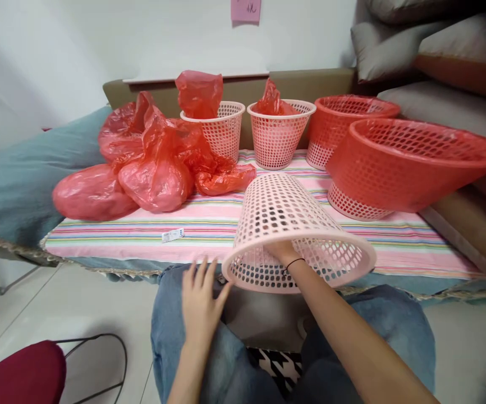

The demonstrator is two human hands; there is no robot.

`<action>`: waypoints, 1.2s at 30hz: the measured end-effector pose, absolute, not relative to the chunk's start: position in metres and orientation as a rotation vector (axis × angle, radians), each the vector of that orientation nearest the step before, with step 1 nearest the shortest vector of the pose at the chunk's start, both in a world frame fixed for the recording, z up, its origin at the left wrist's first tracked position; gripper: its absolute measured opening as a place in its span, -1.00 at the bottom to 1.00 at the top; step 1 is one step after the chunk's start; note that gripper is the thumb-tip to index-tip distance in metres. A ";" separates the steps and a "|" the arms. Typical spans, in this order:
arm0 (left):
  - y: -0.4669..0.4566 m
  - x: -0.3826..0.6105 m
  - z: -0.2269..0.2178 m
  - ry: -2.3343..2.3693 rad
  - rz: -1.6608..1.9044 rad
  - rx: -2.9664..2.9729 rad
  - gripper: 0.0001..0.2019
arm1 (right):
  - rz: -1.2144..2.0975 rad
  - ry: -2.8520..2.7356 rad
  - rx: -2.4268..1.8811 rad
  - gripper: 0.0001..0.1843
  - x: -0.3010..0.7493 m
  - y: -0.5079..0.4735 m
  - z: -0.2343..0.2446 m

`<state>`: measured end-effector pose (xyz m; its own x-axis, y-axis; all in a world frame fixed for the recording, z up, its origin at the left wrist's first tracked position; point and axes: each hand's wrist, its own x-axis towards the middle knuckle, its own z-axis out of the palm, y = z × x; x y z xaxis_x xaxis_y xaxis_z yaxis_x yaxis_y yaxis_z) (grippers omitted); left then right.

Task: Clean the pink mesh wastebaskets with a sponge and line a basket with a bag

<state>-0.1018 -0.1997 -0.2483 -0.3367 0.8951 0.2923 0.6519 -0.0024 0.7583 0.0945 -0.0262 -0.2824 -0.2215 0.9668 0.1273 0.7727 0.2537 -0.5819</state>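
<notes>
A pale pink plastic mesh wastebasket lies tilted at the front edge of the bed, its mouth facing me. My right hand reaches through the mouth into it; the basket wall hides the fingers, so I cannot tell if they grip anything. Beside the rim on the left is my left hand, fingers spread and holding nothing, its thumb tip close to or touching the rim. Behind stand two pink wastebaskets, the left and the middle one, each with a red plastic bag bunched in its top.
Two wastebaskets lined with red bags, a rear one and a nearer one, stand at the right. Bundled red bags lie left. A small white label rests on the striped cloth. Cushions are stacked right; a red stool stands lower left.
</notes>
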 end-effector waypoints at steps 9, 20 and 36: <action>-0.241 -0.165 -0.283 2.702 0.596 1.636 -0.34 | 0.471 -2.065 -1.543 -0.45 0.089 -0.027 -0.293; -0.162 -0.161 -0.235 2.257 0.928 1.315 -0.56 | 0.402 -2.111 -1.517 -0.45 0.086 -0.027 -0.293; -0.120 -0.059 -0.193 1.312 1.703 1.545 -0.64 | 0.515 -2.275 -1.705 -0.34 0.099 -0.051 -0.265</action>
